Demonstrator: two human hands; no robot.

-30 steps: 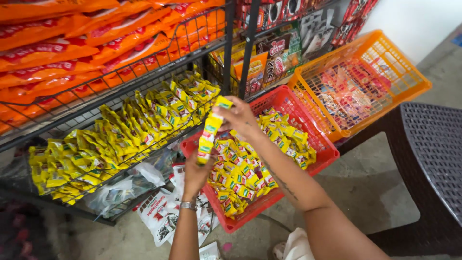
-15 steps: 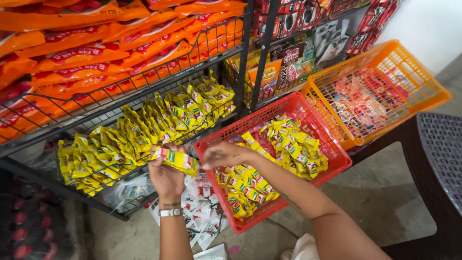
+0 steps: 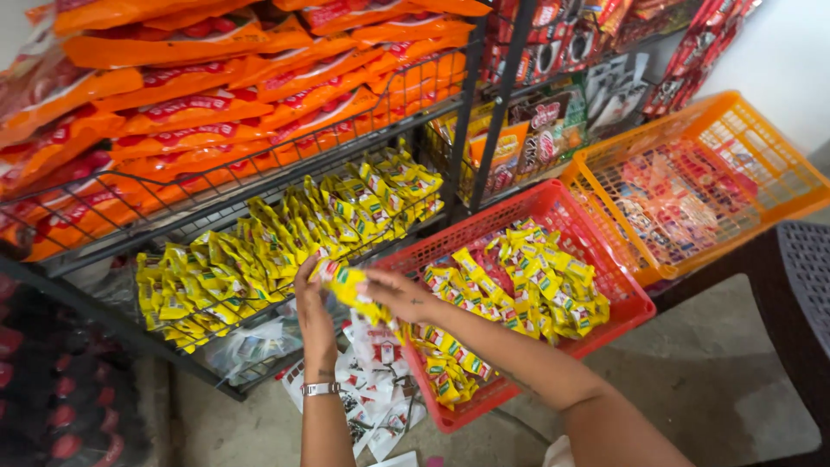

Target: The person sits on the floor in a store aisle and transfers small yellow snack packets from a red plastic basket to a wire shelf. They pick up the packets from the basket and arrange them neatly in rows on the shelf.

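My left hand and my right hand together hold a strip of small yellow sachets, just in front of the low wire shelf. That shelf carries rows of the same yellow sachets. The left hand grips the strip's left end and wears a silver wristwatch. The right hand pinches the strip's right end, above the near left corner of a red plastic basket that holds many more yellow sachets.
Orange snack bags fill the upper wire shelf. An orange basket with packets stands right of the red one. White and red packets lie on the concrete floor. A dark woven stool is at far right, dark bottles at bottom left.
The yellow strip went from upright over the red basket to low and level by the wire shelf. Both hands moved down and left with it, then slightly right.
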